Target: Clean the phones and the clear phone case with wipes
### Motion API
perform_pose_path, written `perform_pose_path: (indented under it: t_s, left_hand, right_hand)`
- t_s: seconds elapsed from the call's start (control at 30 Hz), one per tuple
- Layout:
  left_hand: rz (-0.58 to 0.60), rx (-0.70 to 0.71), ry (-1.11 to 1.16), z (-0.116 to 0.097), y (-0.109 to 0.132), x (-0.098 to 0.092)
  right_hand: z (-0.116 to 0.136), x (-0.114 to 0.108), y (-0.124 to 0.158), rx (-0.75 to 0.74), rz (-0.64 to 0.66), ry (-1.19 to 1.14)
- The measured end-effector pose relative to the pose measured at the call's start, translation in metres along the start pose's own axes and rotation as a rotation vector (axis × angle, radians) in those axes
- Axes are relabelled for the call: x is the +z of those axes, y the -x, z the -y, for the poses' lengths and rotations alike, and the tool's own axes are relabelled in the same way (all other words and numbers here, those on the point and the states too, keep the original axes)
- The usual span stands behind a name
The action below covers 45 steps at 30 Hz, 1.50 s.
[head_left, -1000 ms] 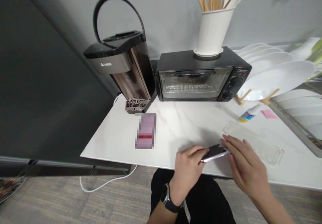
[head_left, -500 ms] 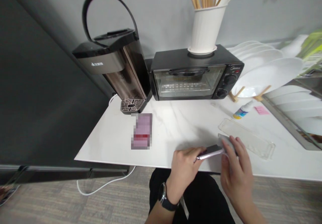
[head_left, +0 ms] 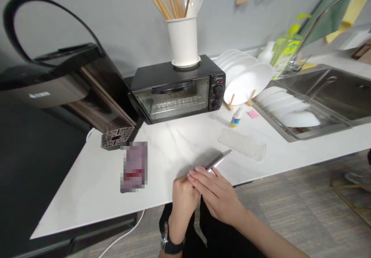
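My left hand (head_left: 183,197), with a black watch on its wrist, grips one end of a thin phone (head_left: 220,160) with a pale, shiny edge. The phone is tilted and its far end points to the back right, over the front of the counter. Across the left fingers and the phone's near end lies my right hand (head_left: 216,194), its fingers pressed together; whatever is under them is hidden. A clear phone case (head_left: 242,145) lies flat beyond the phone. Behind it stands a small spray bottle (head_left: 235,117) with a white top.
On the white counter (head_left: 95,196) lies a pixelated purple item (head_left: 135,165). A water dispenser (head_left: 98,99) and a toaster oven (head_left: 179,95), topped by a chopstick holder (head_left: 183,39), line the wall. At right are racked plates (head_left: 249,82), a pink note (head_left: 253,114) and a sink (head_left: 344,92).
The view has swung right, showing more of the sink. My right hand has moved from the phone's far end, where it held a thin grey piece, to over my left fingers.
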State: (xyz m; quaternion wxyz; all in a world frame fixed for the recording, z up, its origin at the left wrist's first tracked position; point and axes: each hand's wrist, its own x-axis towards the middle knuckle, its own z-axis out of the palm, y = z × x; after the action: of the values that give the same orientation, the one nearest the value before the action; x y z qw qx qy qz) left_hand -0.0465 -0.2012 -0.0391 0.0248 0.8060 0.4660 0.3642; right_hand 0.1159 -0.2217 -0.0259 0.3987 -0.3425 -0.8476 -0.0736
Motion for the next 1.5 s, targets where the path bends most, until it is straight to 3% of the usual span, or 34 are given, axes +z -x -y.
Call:
perform_pose_path:
  t_s: [0.13,0.27,0.37,0.47,0.6,0.7,0.87,1.03,1.23,1.5]
  left_hand:
    - [0.016,-0.090,0.127,-0.004,-0.004,-0.004]
    - [0.049,-0.163,0.285,-0.007,-0.007,-0.006]
    - [0.056,-0.180,0.300,-0.007,-0.009,-0.006]
    - [0.073,-0.148,0.279,-0.007,-0.009,-0.007]
    - [0.060,-0.121,0.212,-0.006,-0.010,-0.007]
    - [-0.020,-0.079,0.101,-0.004,-0.009,-0.006]
    - [-0.028,-0.062,0.047,-0.003,-0.006,-0.004]
    - [0.046,-0.160,0.195,-0.008,-0.010,-0.008]
    - [0.041,-0.220,0.328,-0.009,-0.012,-0.008]
    - [0.076,-0.243,0.367,-0.010,-0.011,-0.010]
  right_hand:
    - [-0.029,-0.014,0.011,0.012,0.056,0.027]
    - [-0.053,-0.027,0.027,0.169,0.116,0.094]
    - [-0.045,-0.020,0.033,0.308,0.096,0.127]
    - [-0.016,0.003,0.031,0.355,0.018,0.152]
    - [0.021,0.029,0.022,0.306,-0.006,0.140]
    - [0.026,0.029,0.016,0.199,0.001,0.091]
    - [-0.003,0.001,0.012,-0.023,0.120,0.097]
    - [-0.043,-0.023,0.015,-0.063,0.212,0.119]
    - [-0.060,-0.029,0.030,0.146,0.201,0.151]
    - [-0.001,0.014,0.023,0.475,-0.014,0.150]
